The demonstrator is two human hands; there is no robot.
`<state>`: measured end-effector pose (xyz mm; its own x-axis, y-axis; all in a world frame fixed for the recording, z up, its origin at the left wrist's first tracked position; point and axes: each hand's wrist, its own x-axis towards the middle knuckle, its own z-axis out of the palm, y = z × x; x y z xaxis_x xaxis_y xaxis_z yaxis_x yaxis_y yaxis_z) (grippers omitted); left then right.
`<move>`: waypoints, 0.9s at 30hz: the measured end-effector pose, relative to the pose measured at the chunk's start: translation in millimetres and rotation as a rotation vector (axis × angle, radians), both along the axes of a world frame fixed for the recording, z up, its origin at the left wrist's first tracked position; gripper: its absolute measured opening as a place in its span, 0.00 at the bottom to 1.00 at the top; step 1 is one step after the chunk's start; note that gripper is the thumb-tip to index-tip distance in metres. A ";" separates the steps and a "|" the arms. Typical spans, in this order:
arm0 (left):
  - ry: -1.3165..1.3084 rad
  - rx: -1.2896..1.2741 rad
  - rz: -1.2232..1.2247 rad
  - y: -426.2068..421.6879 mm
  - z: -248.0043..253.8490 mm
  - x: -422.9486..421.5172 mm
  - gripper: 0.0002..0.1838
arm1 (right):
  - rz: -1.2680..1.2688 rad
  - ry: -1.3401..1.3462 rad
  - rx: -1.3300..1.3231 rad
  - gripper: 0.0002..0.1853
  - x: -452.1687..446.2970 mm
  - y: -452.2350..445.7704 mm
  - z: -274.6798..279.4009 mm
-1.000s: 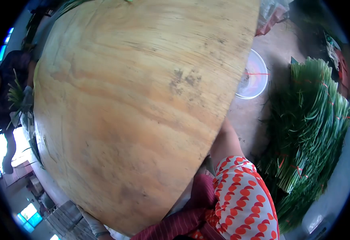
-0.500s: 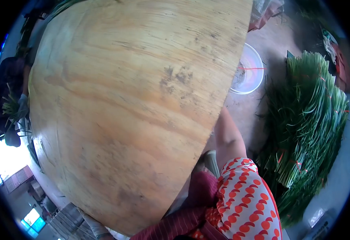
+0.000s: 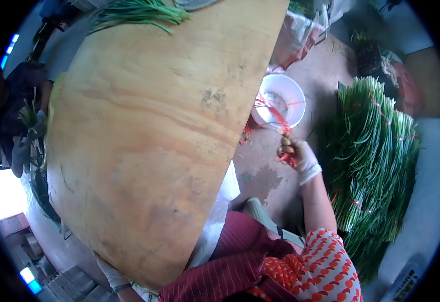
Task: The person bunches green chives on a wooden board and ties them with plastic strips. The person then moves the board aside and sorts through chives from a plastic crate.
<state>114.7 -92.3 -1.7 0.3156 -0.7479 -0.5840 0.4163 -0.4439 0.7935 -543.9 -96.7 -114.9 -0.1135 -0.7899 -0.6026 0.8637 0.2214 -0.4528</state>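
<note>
My right hand (image 3: 296, 155), in a whitish glove, is closed on a bunch of red ties (image 3: 282, 122) beside the white bucket (image 3: 296, 90). Some of the ties trail over the bucket's rim. At the bottom left, my left hand (image 3: 110, 274), gloved, lies against the near edge of the wooden board (image 3: 144, 151); its fingers are hidden there. Green leafy stalks (image 3: 142, 15) rest on the far end of the board.
Big bundles of green stalks (image 3: 371, 146) bound with red ties are piled on the right. A person (image 3: 21, 100) in dark clothing holds stalks at the left. A plastic sack (image 3: 295, 40) stands beyond the bucket.
My right hand has come out from under the board and now holds red ties. The view has shifted, showing the stalks on the far end of the board and more of the bucket.
</note>
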 end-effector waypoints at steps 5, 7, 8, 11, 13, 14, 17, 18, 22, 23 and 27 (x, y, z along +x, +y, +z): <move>-0.047 -0.054 -0.031 7.2 -14.4 24.3 0.40 | -0.146 0.340 -0.233 0.14 -29.3 -28.6 121.0; -0.074 -0.060 -0.009 2.2 9.1 -17.3 0.39 | -0.163 0.448 -0.415 0.17 -34.9 -56.3 163.7; -0.111 -0.045 0.007 1.5 18.3 -31.3 0.39 | -0.147 0.508 -0.504 0.16 -33.9 -73.8 184.5; 0.050 -0.122 -0.074 7.7 -5.7 3.9 0.39 | -0.214 0.581 -0.565 0.15 -13.1 -128.0 229.8; 0.051 -0.148 -0.072 8.9 -19.5 21.7 0.38 | -0.238 0.837 -0.523 0.13 -8.1 -172.2 215.9; 0.046 -0.162 -0.072 8.4 -22.7 25.4 0.38 | -0.204 0.882 -0.455 0.12 -2.9 -192.5 206.4; -0.022 -0.163 -0.051 7.7 -6.0 2.7 0.37 | -0.105 0.648 -0.236 0.10 4.2 -248.3 157.0; -0.023 -0.171 -0.049 6.8 -7.0 4.7 0.37 | 0.099 0.916 -0.048 0.11 6.9 -253.6 154.2; 0.009 -0.208 -0.053 6.6 -18.2 16.1 0.35 | 0.237 1.356 0.117 0.15 -13.9 -293.5 84.9; 0.014 -0.205 -0.040 5.5 -19.8 16.5 0.34 | 0.214 1.421 0.106 0.16 -13.2 -291.8 84.3; -0.014 -0.201 -0.020 5.4 -10.7 4.5 0.33 | 0.240 1.978 0.245 0.23 3.1 -223.1 165.6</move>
<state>119.3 -87.0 -12.4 0.3071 -0.8550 -0.4181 0.3971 -0.2841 0.8727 -540.8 -319.7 50.8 -0.5546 -0.8232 0.1219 -0.7469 0.4278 -0.5090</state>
